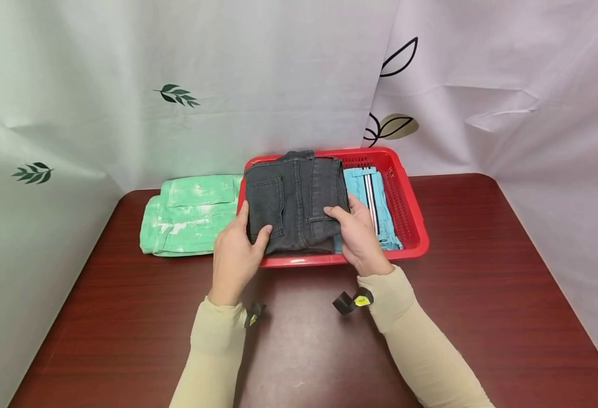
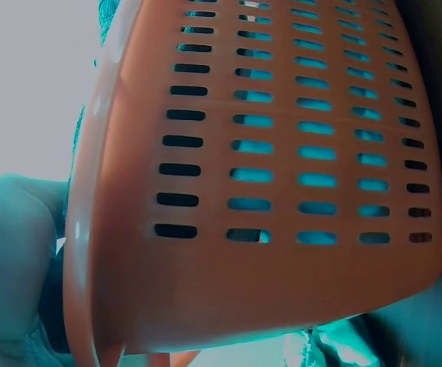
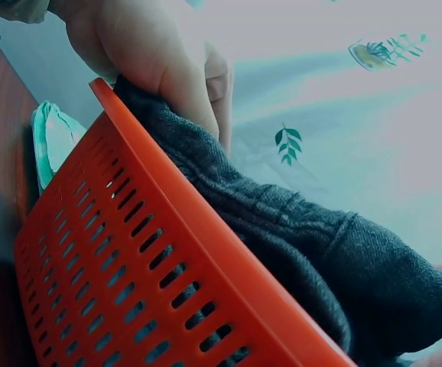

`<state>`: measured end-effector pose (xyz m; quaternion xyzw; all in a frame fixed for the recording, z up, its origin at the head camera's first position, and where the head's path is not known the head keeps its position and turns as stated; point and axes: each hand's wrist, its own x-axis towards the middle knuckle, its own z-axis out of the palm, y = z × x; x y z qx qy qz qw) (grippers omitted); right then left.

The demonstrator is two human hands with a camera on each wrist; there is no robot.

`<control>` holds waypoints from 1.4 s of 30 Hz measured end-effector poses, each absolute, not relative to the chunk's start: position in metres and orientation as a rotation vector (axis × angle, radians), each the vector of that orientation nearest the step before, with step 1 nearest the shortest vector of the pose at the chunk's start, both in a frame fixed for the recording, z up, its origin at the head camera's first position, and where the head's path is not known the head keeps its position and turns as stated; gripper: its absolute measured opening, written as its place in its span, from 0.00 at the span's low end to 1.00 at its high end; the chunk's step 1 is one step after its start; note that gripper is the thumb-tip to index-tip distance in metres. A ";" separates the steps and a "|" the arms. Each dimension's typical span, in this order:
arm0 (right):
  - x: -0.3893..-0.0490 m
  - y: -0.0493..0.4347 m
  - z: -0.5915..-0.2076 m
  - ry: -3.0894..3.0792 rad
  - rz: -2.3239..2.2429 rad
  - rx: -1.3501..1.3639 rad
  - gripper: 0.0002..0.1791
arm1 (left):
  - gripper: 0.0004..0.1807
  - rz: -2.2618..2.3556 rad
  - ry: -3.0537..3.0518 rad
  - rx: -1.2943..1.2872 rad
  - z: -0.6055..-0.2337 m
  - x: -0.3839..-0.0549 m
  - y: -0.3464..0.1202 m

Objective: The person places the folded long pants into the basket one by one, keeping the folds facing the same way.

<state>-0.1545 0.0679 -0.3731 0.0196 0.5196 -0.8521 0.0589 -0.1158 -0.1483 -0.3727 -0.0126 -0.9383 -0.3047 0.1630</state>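
Note:
A folded pair of dark grey jeans (image 1: 299,198) lies over the left part of a red slotted basket (image 1: 416,221). My left hand (image 1: 234,249) grips the left edge of the jeans, thumb on top. On the opposite edge, my right hand (image 1: 360,232) holds them with its thumb over the cloth; its fingers underneath are partly hidden. Light blue trousers (image 1: 385,198) with dark and white stripes sit folded inside the basket to the right. In the right wrist view, the jeans (image 3: 282,222) bulge above the basket rim (image 3: 198,222).
A folded green and white garment (image 1: 196,215) rests on the dark red wooden table (image 1: 482,294), left of the basket. White curtains (image 1: 258,73) printed with leaves hang behind and at both sides. Black straps with yellow labels (image 1: 363,297) are at the wrists.

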 end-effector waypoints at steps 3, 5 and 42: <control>-0.154 0.068 -0.372 1.563 -2.569 0.085 0.31 | 0.39 -0.845 -2.681 -0.029 -0.373 -0.116 -0.146; -0.154 0.069 -0.371 1.542 -2.565 0.097 0.33 | 0.39 -0.831 -2.686 -0.021 -0.373 -0.116 -0.145; -0.153 0.068 -0.370 1.751 -2.322 0.060 0.39 | 0.34 -0.650 -2.594 -0.089 -0.380 -0.117 -0.130</control>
